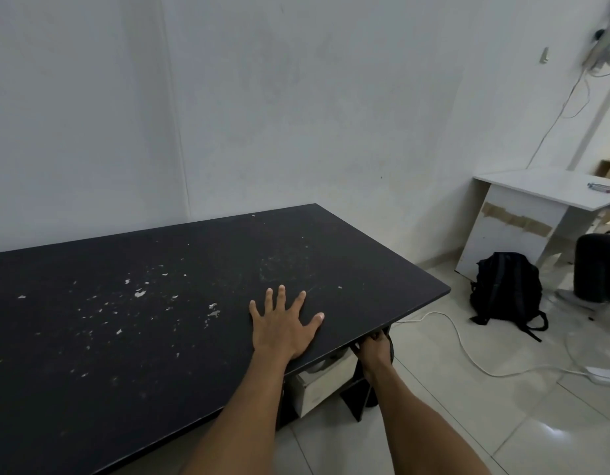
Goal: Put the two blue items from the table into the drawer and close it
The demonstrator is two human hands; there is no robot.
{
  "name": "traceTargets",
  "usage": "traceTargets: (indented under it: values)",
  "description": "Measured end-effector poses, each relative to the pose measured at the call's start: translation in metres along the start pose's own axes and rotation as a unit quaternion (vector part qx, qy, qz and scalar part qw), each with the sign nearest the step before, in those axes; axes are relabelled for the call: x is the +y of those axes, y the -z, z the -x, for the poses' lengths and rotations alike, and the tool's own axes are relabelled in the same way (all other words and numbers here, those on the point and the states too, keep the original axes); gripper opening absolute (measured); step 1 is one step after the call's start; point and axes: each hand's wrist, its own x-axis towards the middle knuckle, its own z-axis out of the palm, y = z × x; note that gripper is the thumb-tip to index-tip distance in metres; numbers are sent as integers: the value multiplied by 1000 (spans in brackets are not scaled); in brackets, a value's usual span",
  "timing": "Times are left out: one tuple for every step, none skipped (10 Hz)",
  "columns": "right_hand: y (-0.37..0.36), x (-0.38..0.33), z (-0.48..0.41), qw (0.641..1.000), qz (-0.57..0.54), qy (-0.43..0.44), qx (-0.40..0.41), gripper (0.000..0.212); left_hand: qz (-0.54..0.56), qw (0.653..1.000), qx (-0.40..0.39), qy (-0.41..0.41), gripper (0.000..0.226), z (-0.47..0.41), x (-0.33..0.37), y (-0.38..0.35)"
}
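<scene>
The black tabletop (159, 320) spread wide beneath and to the left of the hands, scuffed with pale chips and carrying no blue items anywhere in view; by my reading they were already inside the drawer (326, 380). The left hand (283, 329) lay flat on the tabletop near its front edge, fingers spread wide and holding nothing, most likely to brace the body and steady the table. Just below and to the right of it, the right hand (374, 346) reached under the edge, fingers curled at the drawer's dark front; whether they gripped a handle or only pressed could not be told. The pale drawer box showed partly out below the left wrist, so closing seemed the step in hand.

Well off to the right of the right hand, a black backpack (505, 289) sat on the floor, and a white cable (468, 351) trailed between. Neither blocked the drawer.
</scene>
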Motion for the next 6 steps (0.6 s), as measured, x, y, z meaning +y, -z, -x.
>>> traceTargets:
  values:
    - [9, -15, 9, 978, -11, -40, 206, 50, 8, 1000, -9, 0, 74, 0, 0, 1]
    - [21, -54, 17, 941, -14, -27, 338, 52, 21, 1000, -21, 5, 71, 0, -2, 6]
    - [19, -84, 23, 922, 191, 149, 303, 57, 38, 999, -20, 12, 68, 1, -13, 11]
    - [-6, -92, 31, 854, 389, 284, 195, 62, 59, 998, -14, 34, 66, 3, -34, 22]
    - [-51, -83, 47, 810, 483, 329, 47, 68, 58, 997, 3, 60, 66, 11, -66, 41]
    - [-109, -69, 71, 778, 516, 352, -63, 74, 52, 993, 37, 101, 66, 23, -110, 67]
